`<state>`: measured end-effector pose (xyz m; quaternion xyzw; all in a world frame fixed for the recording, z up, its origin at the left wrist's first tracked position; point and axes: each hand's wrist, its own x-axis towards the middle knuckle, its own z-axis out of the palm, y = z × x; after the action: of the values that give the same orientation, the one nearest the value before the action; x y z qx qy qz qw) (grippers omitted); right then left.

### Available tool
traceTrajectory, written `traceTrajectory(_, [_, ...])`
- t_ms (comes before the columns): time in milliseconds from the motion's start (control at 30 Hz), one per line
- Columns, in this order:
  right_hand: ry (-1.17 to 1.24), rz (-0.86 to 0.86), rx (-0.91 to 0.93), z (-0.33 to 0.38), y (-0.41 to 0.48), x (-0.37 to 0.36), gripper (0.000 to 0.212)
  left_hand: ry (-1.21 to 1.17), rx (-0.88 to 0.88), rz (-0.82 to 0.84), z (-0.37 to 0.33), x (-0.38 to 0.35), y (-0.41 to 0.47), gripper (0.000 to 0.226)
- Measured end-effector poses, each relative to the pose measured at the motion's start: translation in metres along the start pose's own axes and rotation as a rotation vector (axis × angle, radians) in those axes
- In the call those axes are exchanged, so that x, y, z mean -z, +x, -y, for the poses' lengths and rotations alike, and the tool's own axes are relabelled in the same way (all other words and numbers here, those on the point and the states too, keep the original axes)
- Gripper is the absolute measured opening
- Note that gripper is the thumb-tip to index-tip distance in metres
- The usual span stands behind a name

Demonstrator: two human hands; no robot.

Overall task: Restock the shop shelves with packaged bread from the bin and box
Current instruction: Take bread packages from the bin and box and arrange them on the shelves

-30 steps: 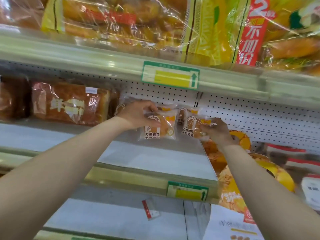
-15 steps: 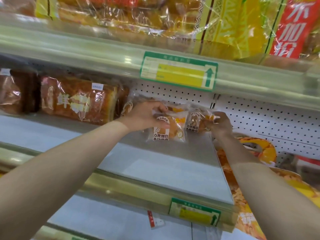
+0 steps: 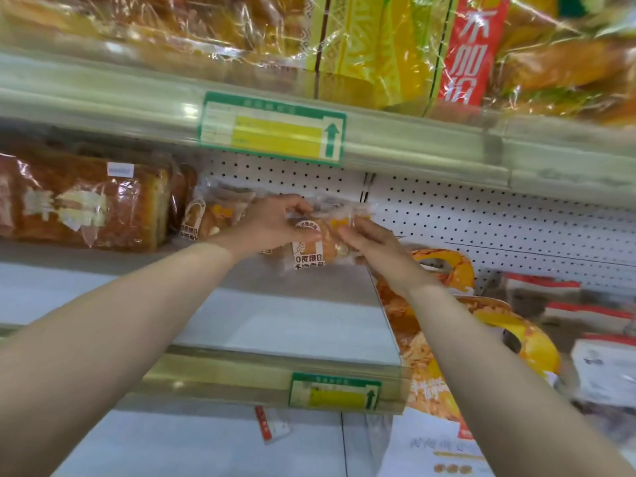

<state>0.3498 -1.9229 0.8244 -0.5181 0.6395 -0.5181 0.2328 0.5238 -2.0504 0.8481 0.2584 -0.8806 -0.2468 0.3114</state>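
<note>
Since last frame right hand (image 3: pixel 373 251) closed in on left hand (image 3: pixel 272 226) — both grasp one small bread pack (image 3: pixel 311 251), left curled over its top, right pinching its edge, at the back of middle shelf (image 3: pixel 275 321). Risk: slick film — it may tip forward on release.

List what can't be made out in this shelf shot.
Head view, small pack: the left hand and right hand cover its sides, and its lowest print is blurred.
Head view, price tag: the text is smeared by motion blur.
Head view, top-shelf bags: cut off by the top edge.
Head view, second pack: partly behind the left hand, so what stands behind it is hidden.
</note>
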Motion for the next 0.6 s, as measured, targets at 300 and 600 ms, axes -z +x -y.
traceTrajectory(300, [0.113,-0.097,-0.022,-0.014,-0.023,0.011,0.028,0.003,-0.096,0.017,-0.011,-0.016,-0.003,0.041])
traceTrajectory(600, [-0.129,-0.285,-0.126,-0.028,0.009,0.012,0.070,0.464,-0.074,-0.115,0.029,0.005,-0.019,0.051])
